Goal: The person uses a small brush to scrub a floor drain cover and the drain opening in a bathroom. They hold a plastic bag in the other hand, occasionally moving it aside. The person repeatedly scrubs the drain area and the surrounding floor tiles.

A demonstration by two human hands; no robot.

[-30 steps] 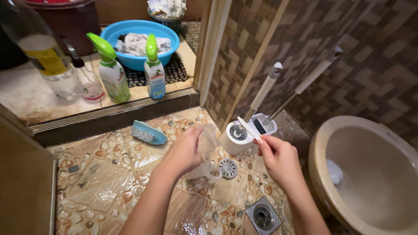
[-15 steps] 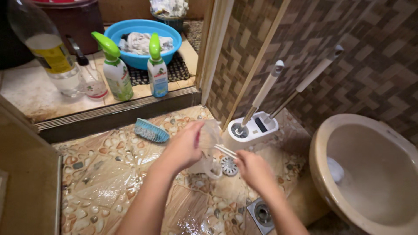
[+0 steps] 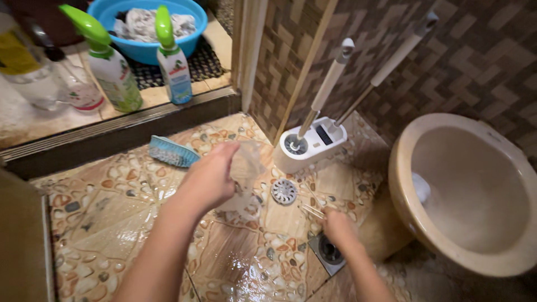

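My left hand point(image 3: 208, 180) grips a clear plastic container point(image 3: 246, 168), held tilted above the wet patterned floor tiles. Lower down, my right hand point(image 3: 339, 227) is closed on a thin white two-pronged tool point(image 3: 313, 211), with the prongs pointing up and left. This hand hovers just above a square metal floor drain point(image 3: 327, 253). A round perforated drain cover point(image 3: 284, 191) lies loose on the tiles between my two hands.
A beige toilet bowl point(image 3: 464, 246) fills the right side. A white holder point(image 3: 330, 144) with two long-handled brushes stands by the tiled wall. A blue scrub brush point(image 3: 172, 152) lies near the step. Two green-topped spray bottles point(image 3: 114, 72) and a blue basin point(image 3: 196, 22) sit beyond the threshold.
My right hand has dropped from beside the brush holder down to the square drain, carrying the white tool. The left hand keeps hold of the clear container. The view has tilted downward.
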